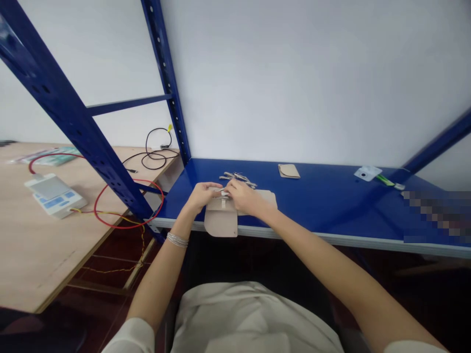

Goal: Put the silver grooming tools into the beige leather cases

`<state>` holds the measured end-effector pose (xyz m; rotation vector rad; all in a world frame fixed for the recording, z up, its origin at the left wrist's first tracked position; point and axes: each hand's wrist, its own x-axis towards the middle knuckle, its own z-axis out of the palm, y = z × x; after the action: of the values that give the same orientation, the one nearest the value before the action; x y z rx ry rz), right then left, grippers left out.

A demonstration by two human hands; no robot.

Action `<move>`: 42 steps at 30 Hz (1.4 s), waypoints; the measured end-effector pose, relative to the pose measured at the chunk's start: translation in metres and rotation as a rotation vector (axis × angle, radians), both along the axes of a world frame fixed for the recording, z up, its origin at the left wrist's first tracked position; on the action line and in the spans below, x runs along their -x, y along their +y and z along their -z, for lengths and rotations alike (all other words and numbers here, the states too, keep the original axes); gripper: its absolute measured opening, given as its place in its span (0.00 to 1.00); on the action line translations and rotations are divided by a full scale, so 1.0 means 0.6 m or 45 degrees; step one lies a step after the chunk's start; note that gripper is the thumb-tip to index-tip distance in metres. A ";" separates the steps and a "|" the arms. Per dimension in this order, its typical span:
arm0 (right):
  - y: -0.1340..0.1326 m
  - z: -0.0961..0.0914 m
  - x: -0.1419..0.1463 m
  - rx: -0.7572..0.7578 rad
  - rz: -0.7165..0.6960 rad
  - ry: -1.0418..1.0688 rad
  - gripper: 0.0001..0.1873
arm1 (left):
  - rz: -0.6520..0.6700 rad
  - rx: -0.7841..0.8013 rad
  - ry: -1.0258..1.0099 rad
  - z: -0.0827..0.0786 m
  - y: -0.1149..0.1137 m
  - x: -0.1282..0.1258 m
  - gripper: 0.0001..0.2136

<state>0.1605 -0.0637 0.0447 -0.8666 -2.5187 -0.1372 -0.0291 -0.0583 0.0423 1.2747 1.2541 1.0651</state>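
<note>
Both my hands meet over a beige leather-like piece (222,221) that lies at the front edge of the blue shelf (331,206) and hangs slightly over it. My left hand (200,194) is closed in a pinch on the top of the piece. My right hand (243,196) is closed on a small metal part (223,194) held against the piece. Just behind my hands lies a small pile of metal clips (239,178). A bracelet sits on my left wrist.
Another beige piece (289,170) lies farther back on the shelf, and a white packet (368,173) with a green item is at the right. On the wooden table (33,245) to the left are a white scale (55,194), red wire (110,223) and black cable (154,157). Blue rack posts (169,83) stand between.
</note>
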 end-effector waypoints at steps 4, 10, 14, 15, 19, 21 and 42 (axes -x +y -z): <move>0.013 -0.009 -0.003 0.074 -0.015 0.126 0.14 | 0.063 0.035 -0.133 -0.005 0.003 -0.005 0.19; 0.023 -0.015 0.002 0.234 0.069 0.539 0.10 | 0.132 0.038 -0.202 -0.028 0.010 -0.020 0.21; 0.041 -0.020 -0.003 0.477 0.171 0.831 0.06 | 0.167 0.098 -0.253 -0.027 0.024 -0.024 0.25; 0.054 -0.024 -0.013 0.517 0.185 0.876 0.05 | 0.142 0.118 -0.263 -0.024 0.027 -0.022 0.25; 0.134 -0.033 -0.079 0.618 0.335 0.964 0.09 | 0.084 0.170 -0.236 -0.014 0.032 -0.006 0.25; 0.174 -0.026 -0.113 0.667 0.454 0.795 0.08 | 0.093 0.169 -0.188 -0.010 0.029 0.002 0.24; 0.240 0.001 -0.164 0.804 0.565 0.222 0.10 | 0.063 0.220 0.026 -0.100 0.181 -0.052 0.25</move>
<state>0.2591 0.0801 0.0443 -1.5941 -2.1797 0.5978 0.0022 0.0503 0.1026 1.1808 1.2941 0.8910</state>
